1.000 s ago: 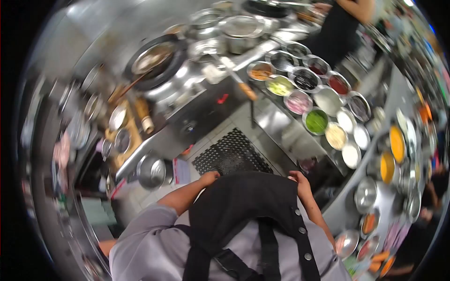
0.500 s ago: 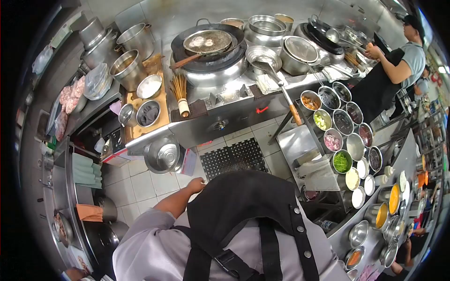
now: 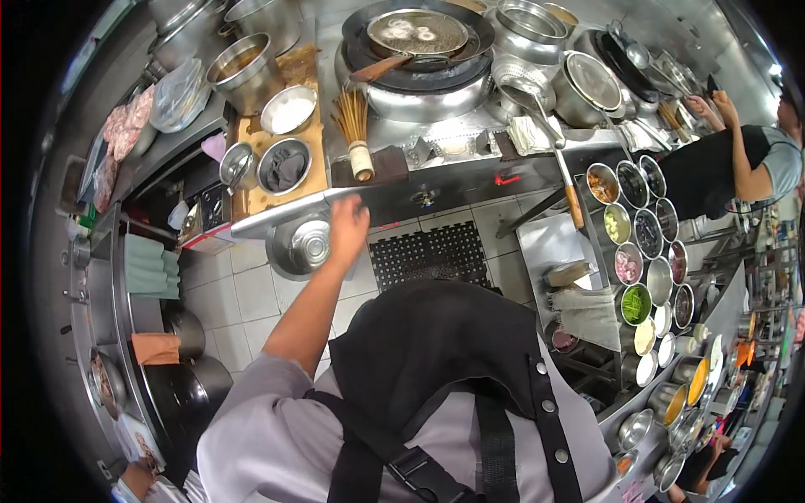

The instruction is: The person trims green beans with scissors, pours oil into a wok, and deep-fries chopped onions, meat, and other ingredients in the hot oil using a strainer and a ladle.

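My left hand [image 3: 348,225] reaches forward in front of the counter's front edge, its fingers loosely apart and slightly blurred. I see nothing held in it. Just beyond it on the counter stands a bamboo wok brush [image 3: 355,134], bristles up. Left of the brush, on a wooden board, are a metal bowl with dark cloth [image 3: 285,166] and a bowl of white contents [image 3: 288,109]. A wok with a wooden handle [image 3: 380,69] sits on the stove, and pale round pieces [image 3: 415,32] lie in its liquid. My right hand is out of view.
A large metal bowl [image 3: 300,245] stands low beneath the counter edge. A wooden-handled ladle [image 3: 573,201] juts over the front edge on the right. Several ingredient tins [image 3: 635,304] fill the right-hand rack. A co-worker in a black apron [image 3: 713,172] stands at the far right.
My left hand has risen from beside my body and stretched forward to the counter edge. My view has shifted, and the co-worker's arms are raised higher.
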Tool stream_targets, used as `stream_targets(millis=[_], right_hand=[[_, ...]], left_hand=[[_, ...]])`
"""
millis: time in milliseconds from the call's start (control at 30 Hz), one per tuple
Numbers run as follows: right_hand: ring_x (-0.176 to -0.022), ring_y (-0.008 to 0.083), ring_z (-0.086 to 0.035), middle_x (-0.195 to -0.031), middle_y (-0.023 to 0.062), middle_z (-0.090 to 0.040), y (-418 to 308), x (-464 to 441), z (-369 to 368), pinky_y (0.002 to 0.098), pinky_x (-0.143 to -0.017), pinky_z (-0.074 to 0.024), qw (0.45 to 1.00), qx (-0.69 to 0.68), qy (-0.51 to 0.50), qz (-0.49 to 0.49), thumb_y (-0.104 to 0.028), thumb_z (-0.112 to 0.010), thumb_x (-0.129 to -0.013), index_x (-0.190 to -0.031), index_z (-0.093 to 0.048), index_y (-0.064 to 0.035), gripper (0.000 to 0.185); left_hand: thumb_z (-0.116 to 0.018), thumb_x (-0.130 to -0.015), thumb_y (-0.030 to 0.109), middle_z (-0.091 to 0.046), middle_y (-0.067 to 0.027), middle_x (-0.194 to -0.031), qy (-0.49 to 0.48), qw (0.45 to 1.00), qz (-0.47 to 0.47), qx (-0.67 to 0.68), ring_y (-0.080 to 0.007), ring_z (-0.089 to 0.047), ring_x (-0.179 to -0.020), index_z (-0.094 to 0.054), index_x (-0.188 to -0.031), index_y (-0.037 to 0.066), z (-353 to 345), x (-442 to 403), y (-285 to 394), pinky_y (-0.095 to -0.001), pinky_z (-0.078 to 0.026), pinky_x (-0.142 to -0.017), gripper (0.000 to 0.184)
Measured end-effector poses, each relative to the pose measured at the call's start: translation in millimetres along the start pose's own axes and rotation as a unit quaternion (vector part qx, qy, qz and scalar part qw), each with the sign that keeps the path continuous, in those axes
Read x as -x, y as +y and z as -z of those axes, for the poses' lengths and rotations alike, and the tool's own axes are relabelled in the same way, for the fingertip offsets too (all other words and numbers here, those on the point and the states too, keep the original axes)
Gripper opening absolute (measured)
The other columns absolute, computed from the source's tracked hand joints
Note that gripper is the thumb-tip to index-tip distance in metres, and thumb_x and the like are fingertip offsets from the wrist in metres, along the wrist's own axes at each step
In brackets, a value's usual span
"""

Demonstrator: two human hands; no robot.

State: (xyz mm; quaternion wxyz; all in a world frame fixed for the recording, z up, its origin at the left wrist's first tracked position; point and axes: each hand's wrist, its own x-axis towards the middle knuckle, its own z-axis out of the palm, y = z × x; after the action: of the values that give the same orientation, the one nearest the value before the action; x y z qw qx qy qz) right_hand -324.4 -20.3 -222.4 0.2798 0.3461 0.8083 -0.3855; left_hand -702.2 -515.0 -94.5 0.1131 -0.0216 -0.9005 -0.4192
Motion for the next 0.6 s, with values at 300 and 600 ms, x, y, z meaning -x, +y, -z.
stream_targets(millis=[300, 600], right_hand=[[-0.081, 0.0319, -0.069, -0.085, 0.0206, -0.07, -55, -77, 62, 0.045, -0.071, -0.0531, 0.963, 0.197, 0.051, 0.175, -0.019, -0.063, -0.088, -0.121, -0.059, -0.0011, 0.038], [-0.082, 0.0211, -0.067, -0.099, 0.0108, -0.066, -178, -172, 168, 0.0358, -0.068, -0.0554, 0.917, -0.375, -0.057, 0.124, -0.03, -0.046, -0.102, -0.133, -0.051, -0.0074, 0.039]], left_hand=[[-0.072, -0.083, 0.044, -0.059, -0.0327, -0.118, 0.004, 0.984, 0.015, -0.18, -0.0498, -0.057, -0.11, -0.043, -0.143, 0.005, -44, -117, -14, -0.0504, -0.046, -0.097, 0.077], [-0.066, -0.086, 0.049, -0.059, -0.0318, -0.127, -0.021, 0.956, 0.239, -0.168, -0.0459, -0.059, -0.117, -0.039, -0.145, 0.001, -30, -119, 38, -0.0494, -0.047, -0.097, 0.081]])
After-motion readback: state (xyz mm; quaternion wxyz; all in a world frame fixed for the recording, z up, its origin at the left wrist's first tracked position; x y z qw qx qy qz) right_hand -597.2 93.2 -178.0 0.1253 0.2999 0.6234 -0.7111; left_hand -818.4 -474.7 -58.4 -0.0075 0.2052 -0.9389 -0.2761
